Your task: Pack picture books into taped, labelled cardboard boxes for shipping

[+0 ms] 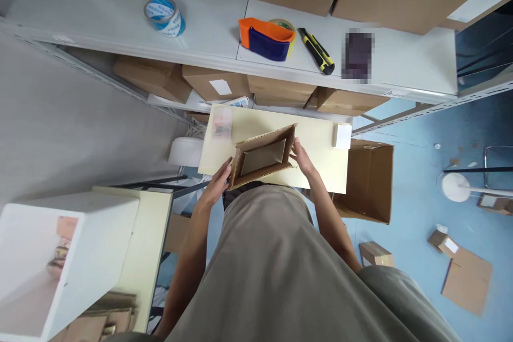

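Observation:
Between my two hands is a small brown cardboard box (262, 176), its upper side open toward me and tilted over the pale yellow table (320, 171). Through its opening a lighter inner surface shows. My left hand (218, 184) grips the box's left end, fingers together along the outside. At the opposite end my right hand (301, 157) holds the box by its right wall. On the table, a pinkish clear packet (222, 122) lies at the left and a small white box (342, 136) stands at the right edge.
A grey shelf (208, 16) beyond the table bears blue-white tape (165, 16), an orange and purple tape dispenser (266, 39) and a yellow-black cutter (316, 52). A large open carton (368, 181) stands right of the table. A white bin (96, 240) is at lower left.

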Tool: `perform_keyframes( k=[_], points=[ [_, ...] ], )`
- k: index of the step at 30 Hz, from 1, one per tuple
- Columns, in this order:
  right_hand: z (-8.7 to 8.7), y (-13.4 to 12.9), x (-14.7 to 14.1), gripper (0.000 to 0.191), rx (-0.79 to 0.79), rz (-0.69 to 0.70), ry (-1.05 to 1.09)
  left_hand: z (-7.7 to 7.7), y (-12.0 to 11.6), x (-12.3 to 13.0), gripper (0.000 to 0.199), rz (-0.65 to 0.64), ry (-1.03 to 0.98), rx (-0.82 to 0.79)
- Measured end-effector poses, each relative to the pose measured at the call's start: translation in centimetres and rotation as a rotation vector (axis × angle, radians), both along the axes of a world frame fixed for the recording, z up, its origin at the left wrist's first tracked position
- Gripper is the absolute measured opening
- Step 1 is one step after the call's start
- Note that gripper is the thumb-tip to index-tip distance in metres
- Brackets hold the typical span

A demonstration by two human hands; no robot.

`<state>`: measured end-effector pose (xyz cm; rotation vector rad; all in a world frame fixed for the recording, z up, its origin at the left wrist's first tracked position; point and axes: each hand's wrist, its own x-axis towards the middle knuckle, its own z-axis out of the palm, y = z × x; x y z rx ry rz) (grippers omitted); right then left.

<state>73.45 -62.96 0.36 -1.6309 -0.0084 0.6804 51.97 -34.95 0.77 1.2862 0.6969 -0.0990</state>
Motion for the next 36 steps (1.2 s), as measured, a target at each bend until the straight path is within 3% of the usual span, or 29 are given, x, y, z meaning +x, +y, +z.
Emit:
perform_keyframes(
  k=[4, 9, 12, 18, 26, 30, 34, 36],
  points=[
    [0.3, -0.1, -1.0, 0.080, 0.059, 0.037, -0.035, 2.2, -1.8, 1.4, 0.074, -0.012, -0.008, -0.075],
    [2.1, -3.0, -2.4, 0.086, 0.057, -0.041, -0.069, 4.2, -2.4, 3.7, 0.068, -0.013, -0.091, 0.034],
    [2.3, -4.4, -3.2, 0.075, 0.036, -0.151, -0.106, 3.4, -2.2, 5.6, 0.072, -0.029, -0.125, 0.059],
    [0.7, -4.8, -3.2, 0.061, -0.099, -0.298, -0.147, -0.4, -1.6, 8.7, 0.083, -0.072, -0.030, 0.062],
    [0.0, -4.5, -1.3, 0.061, -0.124, -0.287, -0.177, -2.3, -0.2, 9.4, 0.074, -0.184, -0.070, 0.187],
    [0.6, -4.8, -1.2, 0.060, -0.164, -0.237, -0.217, -2.1, 0.2, 9.2, 0.072, -0.291, -0.150, 0.334],
    [1.9, -5.9, -2.0, 0.066, -0.089, -0.179, -0.273, -0.1, 0.0, 7.9, 0.083, -0.297, -0.178, 0.371],
    [2.5, -6.4, -2.4, 0.078, -0.045, -0.099, -0.317, 1.2, -0.1, 7.6, 0.102, -0.323, -0.227, 0.371]
  ],
)
